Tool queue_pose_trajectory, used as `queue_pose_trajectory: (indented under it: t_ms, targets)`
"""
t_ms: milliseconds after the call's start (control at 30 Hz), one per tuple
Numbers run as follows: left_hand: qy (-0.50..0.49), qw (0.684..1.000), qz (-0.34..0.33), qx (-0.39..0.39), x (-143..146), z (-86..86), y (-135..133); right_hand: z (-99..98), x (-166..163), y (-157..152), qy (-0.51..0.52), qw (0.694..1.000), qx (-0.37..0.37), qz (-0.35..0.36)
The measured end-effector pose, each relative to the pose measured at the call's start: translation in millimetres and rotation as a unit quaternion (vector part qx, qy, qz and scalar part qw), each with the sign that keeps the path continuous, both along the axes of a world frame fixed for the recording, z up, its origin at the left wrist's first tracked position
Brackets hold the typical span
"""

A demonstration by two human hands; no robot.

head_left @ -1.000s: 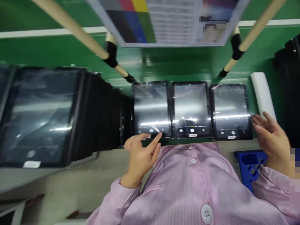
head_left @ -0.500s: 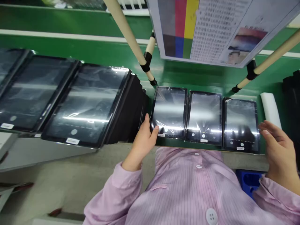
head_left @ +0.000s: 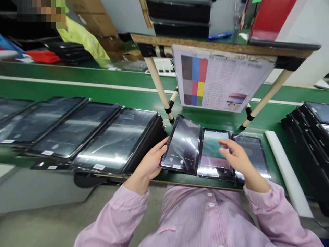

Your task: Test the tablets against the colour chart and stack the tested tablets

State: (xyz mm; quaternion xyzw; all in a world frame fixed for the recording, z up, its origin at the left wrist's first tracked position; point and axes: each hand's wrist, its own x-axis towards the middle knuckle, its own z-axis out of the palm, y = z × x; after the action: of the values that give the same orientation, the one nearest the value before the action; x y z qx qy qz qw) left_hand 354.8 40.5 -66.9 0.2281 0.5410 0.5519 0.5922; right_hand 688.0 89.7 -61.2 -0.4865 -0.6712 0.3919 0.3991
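Observation:
Three tablets lie side by side on the green bench before me. My left hand [head_left: 151, 161] grips the leftmost tablet [head_left: 183, 145] by its left edge, and that tablet is tilted up on this side. The middle tablet [head_left: 211, 164] shows a greenish and pinkish picture on its lit screen. Over its right part hovers my right hand [head_left: 236, 156], empty, with its fingers apart. The rightmost tablet [head_left: 253, 154] looks dark and is partly hidden by my right hand and wrist. Small white labels sit at the lower edges of the left and middle tablets.
Stacked tablets [head_left: 120, 137] line the bench on my left, and more stacks [head_left: 308, 137] stand at far right. A white foam bar [head_left: 285, 171] lies beside the row. Ahead, a raised shelf [head_left: 226, 49] on poles carries a colour chart [head_left: 195, 80]. A co-worker's yellow sleeve [head_left: 82, 41] shows behind.
My view has lifted. My left hand has taken hold of the leftmost tablet and tipped it up. My right hand has moved left from beside the row to over the middle tablet.

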Motion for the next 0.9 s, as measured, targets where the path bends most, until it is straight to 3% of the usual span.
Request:
queue_pose_trajectory:
  t_ms: [167, 333, 433, 500, 600, 667, 767, 900]
  targets:
    - [-0.002, 0.999, -0.002, 0.046, -2.1, 21.5, -20.9, 5.6, -46.9, 3.9, 0.051, 0.998, -0.008, 0.020]
    - [-0.018, 0.992, 0.006, 0.122, 1.5, 45.5, -47.5, 19.2, -65.1, -20.8, 0.184, 0.982, 0.026, 0.016]
    - [0.008, 0.983, 0.005, 0.184, 17.6, 47.4, -43.6, 28.6, -71.4, -31.9, 0.267, 0.963, 0.043, -0.019]
    - [0.043, 0.970, 0.037, 0.235, 31.8, 42.2, -36.7, 33.8, -71.1, -30.2, 0.314, 0.949, 0.008, -0.018]
    - [0.145, 0.928, 0.097, 0.330, 52.5, 30.3, -29.2, 41.9, -63.3, -16.3, 0.337, 0.939, -0.055, 0.034]
    - [0.274, 0.880, 0.093, 0.377, 62.6, 24.1, -28.4, 47.9, -56.6, -5.2, 0.331, 0.940, -0.066, 0.046]
    - [0.458, 0.803, 0.063, 0.377, 71.5, 21.9, -30.8, 55.8, -51.0, 5.9, 0.337, 0.940, -0.061, 0.013]
    - [0.533, 0.758, 0.052, 0.373, 77.8, 25.4, -31.9, 61.9, -53.7, 7.7, 0.346, 0.937, -0.017, -0.049]
